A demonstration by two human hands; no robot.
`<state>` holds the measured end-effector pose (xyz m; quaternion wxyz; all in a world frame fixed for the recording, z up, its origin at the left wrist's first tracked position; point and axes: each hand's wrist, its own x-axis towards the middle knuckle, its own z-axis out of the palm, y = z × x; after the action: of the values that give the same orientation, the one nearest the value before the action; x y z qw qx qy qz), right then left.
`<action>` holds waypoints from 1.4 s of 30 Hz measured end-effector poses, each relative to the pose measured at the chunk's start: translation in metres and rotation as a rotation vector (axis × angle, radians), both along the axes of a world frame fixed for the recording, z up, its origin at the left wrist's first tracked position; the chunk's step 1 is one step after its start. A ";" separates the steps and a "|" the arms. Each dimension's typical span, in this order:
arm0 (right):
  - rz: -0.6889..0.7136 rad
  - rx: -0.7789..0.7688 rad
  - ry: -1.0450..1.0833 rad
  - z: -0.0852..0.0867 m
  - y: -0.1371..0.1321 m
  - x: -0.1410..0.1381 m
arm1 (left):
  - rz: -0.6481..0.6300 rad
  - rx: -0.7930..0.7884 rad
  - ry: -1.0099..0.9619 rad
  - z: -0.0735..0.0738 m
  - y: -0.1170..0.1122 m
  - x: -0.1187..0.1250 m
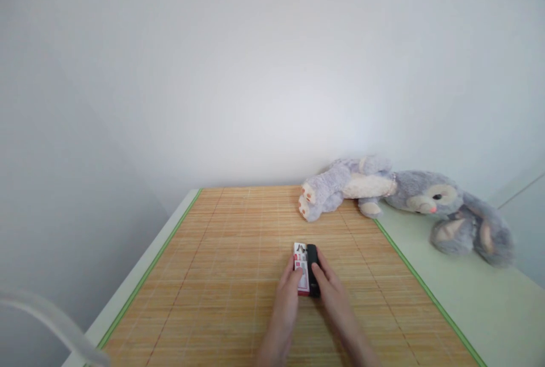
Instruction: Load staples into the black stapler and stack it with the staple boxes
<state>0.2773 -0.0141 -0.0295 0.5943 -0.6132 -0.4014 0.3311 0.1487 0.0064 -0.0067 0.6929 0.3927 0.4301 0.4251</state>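
Note:
My left hand (290, 286) is closed on the left side of a small printed box (302, 283), white with pink and a dark picture at its far end. Its thumb lies on the box's top face. Against the right side of the box is a black oblong object (313, 270), whose kind I cannot make out. My right hand (330, 283) grips it from the right, thumb on top. Both items lie side by side, lengthwise away from me, low over the bamboo mat (238, 253). Whether they touch the mat is hidden.
A grey plush rabbit (368, 185) lies on its side along the back right, partly on the mat, its ears on the pale tabletop (481, 299). A white wall (255, 71) stands behind. A blurred white curved bar (51, 318) crosses the lower left.

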 end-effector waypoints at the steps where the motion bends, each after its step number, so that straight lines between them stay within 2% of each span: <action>1: 0.039 -0.007 -0.002 0.000 -0.001 -0.018 | 0.027 0.005 0.035 0.002 0.000 -0.018; 4: 0.085 -0.006 -0.066 0.003 -0.004 -0.058 | 0.095 0.026 0.132 0.005 -0.002 -0.059; 7: 0.067 -0.044 -0.097 0.009 -0.006 -0.067 | 0.113 0.065 0.203 0.006 -0.005 -0.074; 9: 0.033 -0.074 -0.127 0.010 -0.005 -0.056 | 0.089 0.152 0.367 0.006 -0.008 -0.073; 13: -0.079 -0.066 -0.247 0.000 -0.003 -0.018 | 0.073 0.403 0.922 0.009 -0.018 -0.061; 15: -0.108 -0.075 -0.251 -0.007 -0.003 -0.003 | 0.077 0.451 1.038 0.009 -0.023 -0.059; 19: -0.104 -0.071 -0.205 -0.016 -0.006 0.006 | 0.126 0.443 1.097 0.005 -0.020 -0.074; 23: -0.107 -0.053 -0.189 -0.018 -0.005 0.002 | 0.229 0.490 1.145 0.001 0.011 -0.097; 27: -0.106 -0.051 -0.173 -0.016 -0.005 0.001 | 0.268 0.523 1.148 0.005 0.037 -0.107; 29: -0.095 -0.056 -0.158 -0.014 -0.005 0.001 | 0.299 0.516 1.143 0.009 0.033 -0.110; 32: -0.084 -0.069 -0.144 -0.013 -0.005 0.001 | 0.321 0.464 1.141 0.009 0.006 -0.115; 36: -0.072 -0.069 -0.143 -0.015 -0.004 0.002 | 0.248 0.395 1.246 0.000 -0.027 -0.118; 38: -0.079 -0.075 -0.152 -0.016 -0.004 0.002 | 0.237 0.438 1.305 -0.006 -0.026 -0.118; 42: -0.079 -0.077 -0.148 -0.018 -0.004 0.002 | 0.292 0.591 1.346 -0.012 0.000 -0.120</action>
<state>0.2797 -0.0182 -0.0473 0.5516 -0.6739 -0.4066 0.2762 0.0292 0.0067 -0.0188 0.0820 0.6767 0.6767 0.2784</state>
